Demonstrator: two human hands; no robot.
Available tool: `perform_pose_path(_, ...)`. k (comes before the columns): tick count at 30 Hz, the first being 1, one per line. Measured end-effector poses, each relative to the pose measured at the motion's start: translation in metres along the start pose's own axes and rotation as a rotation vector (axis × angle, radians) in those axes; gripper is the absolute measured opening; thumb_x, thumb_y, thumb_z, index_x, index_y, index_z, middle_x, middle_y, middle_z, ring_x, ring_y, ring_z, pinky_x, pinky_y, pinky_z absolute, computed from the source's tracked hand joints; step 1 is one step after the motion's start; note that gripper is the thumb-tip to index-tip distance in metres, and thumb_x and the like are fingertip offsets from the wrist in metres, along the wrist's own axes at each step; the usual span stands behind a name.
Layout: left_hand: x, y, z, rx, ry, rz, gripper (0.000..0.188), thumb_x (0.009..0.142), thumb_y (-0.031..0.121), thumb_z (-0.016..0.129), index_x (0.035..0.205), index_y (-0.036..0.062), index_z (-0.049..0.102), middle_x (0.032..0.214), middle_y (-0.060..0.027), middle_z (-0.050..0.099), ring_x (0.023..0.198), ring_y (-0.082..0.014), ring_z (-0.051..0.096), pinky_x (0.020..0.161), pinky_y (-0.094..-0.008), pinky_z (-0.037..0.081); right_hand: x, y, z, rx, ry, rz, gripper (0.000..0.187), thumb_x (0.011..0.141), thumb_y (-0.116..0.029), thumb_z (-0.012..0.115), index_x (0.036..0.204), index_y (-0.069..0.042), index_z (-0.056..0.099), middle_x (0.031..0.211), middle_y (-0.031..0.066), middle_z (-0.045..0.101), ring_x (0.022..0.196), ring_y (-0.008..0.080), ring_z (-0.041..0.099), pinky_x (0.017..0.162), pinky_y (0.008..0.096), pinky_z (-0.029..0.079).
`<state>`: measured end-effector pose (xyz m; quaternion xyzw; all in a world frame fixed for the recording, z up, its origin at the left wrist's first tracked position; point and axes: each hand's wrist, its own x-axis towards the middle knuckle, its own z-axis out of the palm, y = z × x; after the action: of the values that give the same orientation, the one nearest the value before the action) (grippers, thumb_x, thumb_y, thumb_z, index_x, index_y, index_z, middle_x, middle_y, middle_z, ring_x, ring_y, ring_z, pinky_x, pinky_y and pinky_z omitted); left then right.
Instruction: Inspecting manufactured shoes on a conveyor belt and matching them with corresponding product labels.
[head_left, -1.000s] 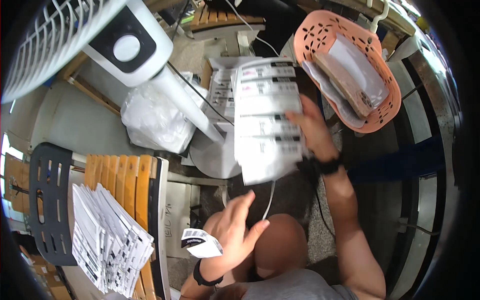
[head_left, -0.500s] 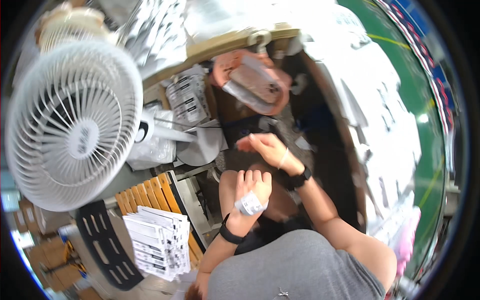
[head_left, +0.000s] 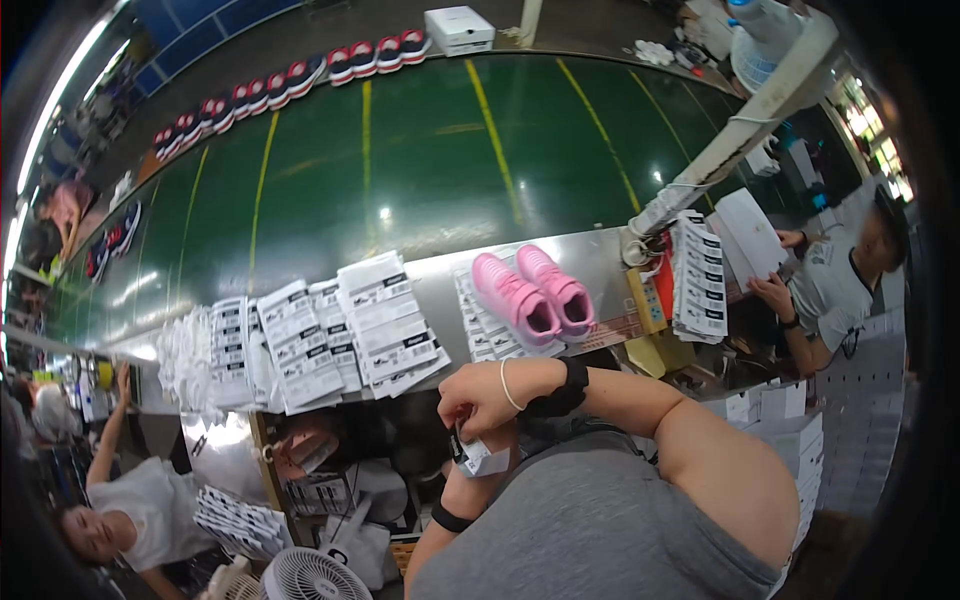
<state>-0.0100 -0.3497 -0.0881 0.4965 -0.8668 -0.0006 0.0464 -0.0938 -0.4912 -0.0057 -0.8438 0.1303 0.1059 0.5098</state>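
White label roll (head_left: 482, 458) sits pinched between right-hand (head_left: 482, 398) fingers and the left hand (head_left: 478, 470) below, near the pink shoes (head_left: 535, 295) on the counter (head_left: 600, 262); a loosened pinch could likely drop it.

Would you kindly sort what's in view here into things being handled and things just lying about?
In hand:
right hand
left hand
small label, between both hands

Lying about:
pink shoes
label sheets
fan
white box
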Motion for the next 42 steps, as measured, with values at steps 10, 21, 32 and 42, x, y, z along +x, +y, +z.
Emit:
perform_pose_path(10, 0.128, -0.015, -0.038, -1.026, -0.256, -0.204, 0.022, 0.093, 0.016, 0.050, 0.082, -0.0031, 0.053, 0.075, -0.0226, 0.061, 0.071, -0.0389, 0.062, 0.062, -0.0446, 0.048, -0.154, 0.218, -0.002, 0.288, 1.006, 0.873, 0.072, 0.068, -0.041, 0.081, 0.117, 0.004, 0.052, 0.103, 0.0253, 0.064, 0.100, 0.0348, 0.064, 0.085, 0.0400, 0.051)
perform_pose_path(21, 0.131, -0.081, -0.026, -0.931, -0.408, -0.301, 0.033, 0.096, 0.019, 0.043, 0.077, -0.0045, 0.057, 0.067, -0.0156, 0.066, 0.063, -0.0237, 0.063, 0.062, -0.0351, 0.047, -0.129, 0.213, 0.041, 0.501, 1.369, 1.126, 0.093, 0.064, -0.052, 0.079, 0.127, 0.004, 0.039, 0.128, 0.0262, 0.045, 0.120, 0.0418, 0.044, 0.101, 0.0458, 0.038)
perform_pose_path(32, 0.146, -0.093, -0.057, -1.071, -0.371, -0.323, 0.033, 0.098, 0.019, 0.044, 0.085, -0.0074, 0.058, 0.065, -0.0108, 0.060, 0.061, -0.0166, 0.056, 0.061, -0.0303, 0.045, -0.108, 0.145, 0.096, -0.287, 0.740, 0.865, 0.081, 0.065, -0.061, 0.072, 0.134, -0.023, 0.051, 0.124, 0.0251, 0.047, 0.123, 0.0418, 0.038, 0.101, 0.0667, 0.021)
perform_pose_path(42, 0.168, -0.062, -0.148, -1.173, -0.300, -0.312, 0.037, 0.101, 0.021, 0.041, 0.069, 0.0051, 0.051, 0.065, -0.0011, 0.047, 0.060, -0.0106, 0.044, 0.057, -0.0271, 0.036, -0.218, 0.057, 0.030, 0.174, 0.959, 0.672, 0.047, 0.076, -0.050, 0.070, 0.104, -0.012, 0.066, 0.105, 0.0190, 0.055, 0.103, 0.0348, 0.054, 0.080, 0.0469, 0.046)
